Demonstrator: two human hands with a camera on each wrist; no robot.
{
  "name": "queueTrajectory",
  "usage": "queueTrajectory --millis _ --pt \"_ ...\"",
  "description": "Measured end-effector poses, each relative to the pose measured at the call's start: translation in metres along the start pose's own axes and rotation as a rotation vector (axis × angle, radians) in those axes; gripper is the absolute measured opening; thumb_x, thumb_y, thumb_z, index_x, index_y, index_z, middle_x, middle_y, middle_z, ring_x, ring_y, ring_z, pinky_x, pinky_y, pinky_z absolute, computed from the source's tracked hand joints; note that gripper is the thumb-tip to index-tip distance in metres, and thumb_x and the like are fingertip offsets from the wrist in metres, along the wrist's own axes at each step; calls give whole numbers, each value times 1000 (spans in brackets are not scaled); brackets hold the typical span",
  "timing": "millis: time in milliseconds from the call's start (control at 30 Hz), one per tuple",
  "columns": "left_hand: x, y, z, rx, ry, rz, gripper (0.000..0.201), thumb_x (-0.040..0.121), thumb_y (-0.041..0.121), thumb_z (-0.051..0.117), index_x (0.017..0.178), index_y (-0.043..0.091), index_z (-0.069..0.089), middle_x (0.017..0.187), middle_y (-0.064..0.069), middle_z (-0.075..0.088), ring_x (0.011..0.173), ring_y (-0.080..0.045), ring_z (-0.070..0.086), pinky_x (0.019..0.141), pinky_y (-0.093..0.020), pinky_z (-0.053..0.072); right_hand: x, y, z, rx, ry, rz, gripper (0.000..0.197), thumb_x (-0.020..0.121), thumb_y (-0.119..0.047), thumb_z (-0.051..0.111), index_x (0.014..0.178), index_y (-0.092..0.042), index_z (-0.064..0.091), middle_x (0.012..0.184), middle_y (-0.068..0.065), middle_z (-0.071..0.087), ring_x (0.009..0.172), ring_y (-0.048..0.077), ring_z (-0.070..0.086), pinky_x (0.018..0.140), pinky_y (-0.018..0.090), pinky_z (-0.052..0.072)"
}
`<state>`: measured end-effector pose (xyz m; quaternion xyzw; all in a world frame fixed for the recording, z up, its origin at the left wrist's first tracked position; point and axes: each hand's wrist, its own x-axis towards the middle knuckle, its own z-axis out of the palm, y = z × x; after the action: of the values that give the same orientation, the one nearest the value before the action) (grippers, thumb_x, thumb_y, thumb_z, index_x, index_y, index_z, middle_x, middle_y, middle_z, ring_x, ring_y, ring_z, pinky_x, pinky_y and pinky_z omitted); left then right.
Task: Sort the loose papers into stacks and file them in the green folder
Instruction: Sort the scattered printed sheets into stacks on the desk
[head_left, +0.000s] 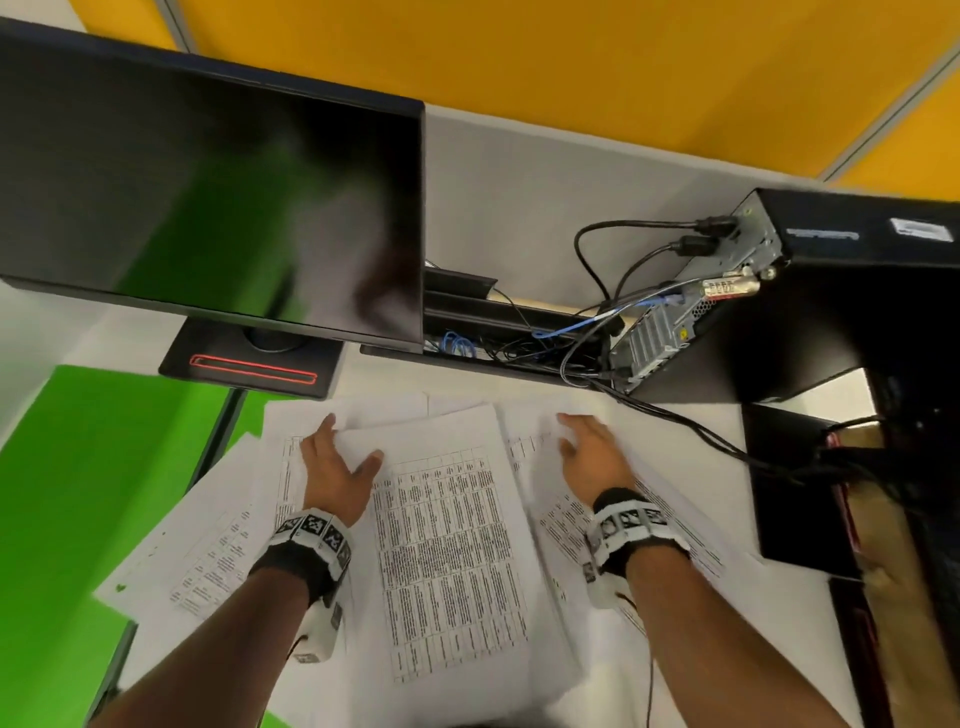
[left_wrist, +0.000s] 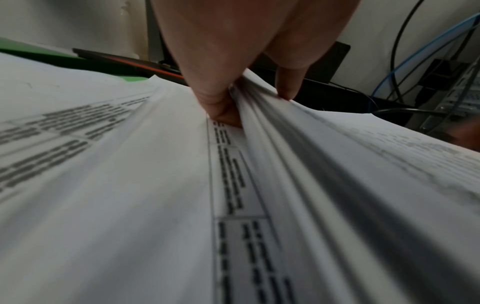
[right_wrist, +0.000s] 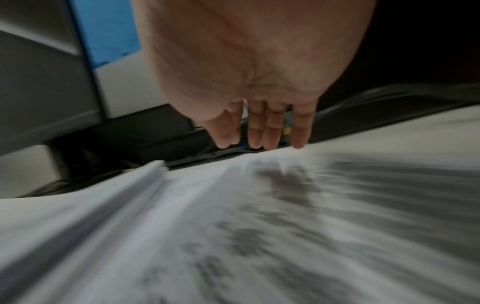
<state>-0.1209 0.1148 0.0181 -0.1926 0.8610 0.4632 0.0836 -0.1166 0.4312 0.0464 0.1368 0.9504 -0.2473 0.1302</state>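
Printed sheets lie fanned over the white desk in front of me. A thick middle stack of papers (head_left: 447, 545) (left_wrist: 324, 164) has its far left edge lifted. My left hand (head_left: 348, 441) (left_wrist: 257, 105) pinches that edge, thumb on one side and fingers on the other. My right hand (head_left: 582, 441) (right_wrist: 259, 142) is stretched out flat, fingertips touching the loose sheets (head_left: 670, 525) (right_wrist: 311, 205) on the right. More loose sheets (head_left: 208, 545) spill left over the green folder (head_left: 78, 493) (left_wrist: 31, 53), which lies open at the desk's left side.
A dark monitor (head_left: 208, 182) on a black base (head_left: 249, 364) stands just behind the papers. A black computer case (head_left: 779, 291) with trailing cables (head_left: 675, 415) sits at the back right. A black box (head_left: 789, 483) borders the papers on the right.
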Motion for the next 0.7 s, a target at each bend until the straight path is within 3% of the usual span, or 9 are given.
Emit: queueTrajectory --millis 67,133,200,267,400,533,600,700 --pt "-2 2 -2 -61 13 -56 81 82 20 70 146 9 21 148 -16 25 133 -30 36 111 -37 29 -10 45 -14 -79 80 161 51 93 -27 54 141 -20 40 144 7 40 131 27 37 107 42 35" --pt "-4 3 -3 -124 -2 -134 80 82 22 70 145 11 22 146 -16 37 129 -32 43 109 -39 34 -19 82 -26 -164 -32 278 74 85 -42 63 146 -18 29 148 8 31 135 28 30 108 43 33" --pt "-5 1 -3 -148 -6 -199 76 82 28 70 141 13 26 140 -16 46 123 -34 50 105 -42 39 -26 102 -34 -220 -164 284 91 78 -52 68 149 -20 20 149 5 24 136 26 27 109 41 34" --pt "-6 -1 -3 -169 4 -253 68 81 32 70 135 10 35 133 -16 54 117 -35 55 101 -42 43 -31 109 -35 -288 -207 224 94 73 -55 71 147 -22 22 144 4 28 132 25 30 107 41 37" --pt "-15 -8 -3 -210 -66 -237 46 81 32 70 119 8 59 117 -13 65 108 -31 60 93 -39 45 -41 107 -24 -343 -117 191 84 67 -56 74 134 -25 33 131 2 32 124 23 32 97 43 42" --pt "-31 -12 -3 -184 -114 -78 48 80 18 71 124 16 53 110 -6 65 101 -27 61 84 -35 45 -42 101 -17 -99 -122 258 88 71 -43 79 139 -19 28 134 5 34 123 28 43 101 41 42" --pt "-35 -10 -8 -200 -74 -53 51 79 15 71 127 17 52 110 -6 64 99 -26 60 84 -35 46 -39 101 -20 49 -131 298 72 78 -33 75 137 -17 37 131 6 48 116 28 53 99 37 45" --pt "-30 -9 -24 -206 2 -40 46 79 9 71 122 9 56 106 -9 64 97 -27 59 83 -36 46 -35 103 -29 193 -124 276 36 88 -22 64 122 -11 58 113 5 66 106 27 62 93 34 49"
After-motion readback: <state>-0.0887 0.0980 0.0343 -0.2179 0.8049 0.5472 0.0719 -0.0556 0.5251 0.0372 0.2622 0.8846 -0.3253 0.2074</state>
